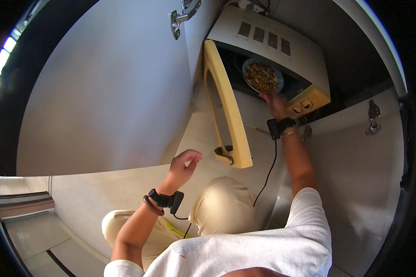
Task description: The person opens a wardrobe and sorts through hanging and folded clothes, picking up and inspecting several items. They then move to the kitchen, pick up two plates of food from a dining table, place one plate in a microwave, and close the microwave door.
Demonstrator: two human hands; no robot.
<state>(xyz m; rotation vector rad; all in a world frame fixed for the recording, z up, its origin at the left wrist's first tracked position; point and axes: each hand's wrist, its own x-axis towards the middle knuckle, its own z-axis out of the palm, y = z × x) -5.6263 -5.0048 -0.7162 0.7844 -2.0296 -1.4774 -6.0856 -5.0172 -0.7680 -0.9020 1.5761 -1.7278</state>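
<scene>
A microwave oven (305, 57) stands inside a cabinet, its yellowed door (236, 128) swung wide. In the mouth of the dark cavity is a light-blue plate (280, 82) of brown, saucy food (261, 78). My right hand (276, 104) grips the plate's near rim; some fingers are hidden beneath it. My left hand (184, 168) hangs in the air to the left of the door's handle end (224, 155), apart from it. Its fingers are bent, with a gap to the thumb, and it holds nothing.
A large cabinet door (107, 93) stands out at the left, with a metal hinge (180, 20) at its top. Two control knobs (301, 107) sit low on the microwave's right. Another cabinet door (360, 173) is at the right. A black cable (272, 166) trails from my right wrist.
</scene>
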